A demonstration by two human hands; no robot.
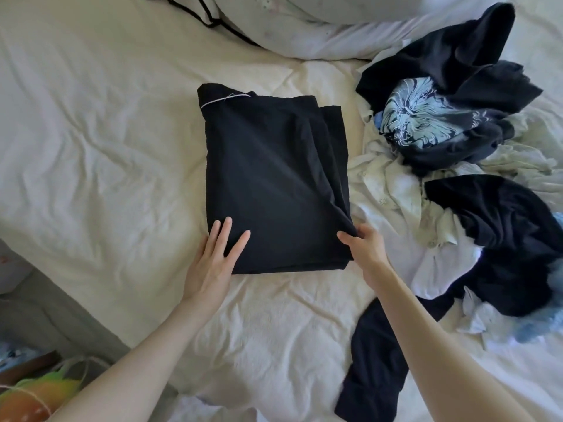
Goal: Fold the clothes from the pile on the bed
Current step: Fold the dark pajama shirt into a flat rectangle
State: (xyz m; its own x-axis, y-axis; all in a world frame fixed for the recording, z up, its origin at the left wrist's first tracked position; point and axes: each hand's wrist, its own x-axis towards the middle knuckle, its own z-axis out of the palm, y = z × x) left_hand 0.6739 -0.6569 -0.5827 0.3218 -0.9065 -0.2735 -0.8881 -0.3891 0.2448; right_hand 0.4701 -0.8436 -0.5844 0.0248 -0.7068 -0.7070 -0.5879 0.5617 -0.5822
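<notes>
A black garment (274, 178), folded into a rectangle, lies in the middle of the cream bed sheet (91, 147). My left hand (213, 263) lies flat with straight fingers on its near left corner. My right hand (365, 248) grips the near right corner, thumb on top and fingers tucked under the fabric edge. To the right sprawls the pile of unfolded clothes (475, 184): a dark shirt with a pale blue print (417, 114), white pieces and more dark pieces.
A dark garment (374, 367) trails from the pile toward the near edge, under my right forearm. Pillows and bedding (320, 28) lie at the far end. The bed's left edge drops to the floor, where a colourful bag (39, 391) sits.
</notes>
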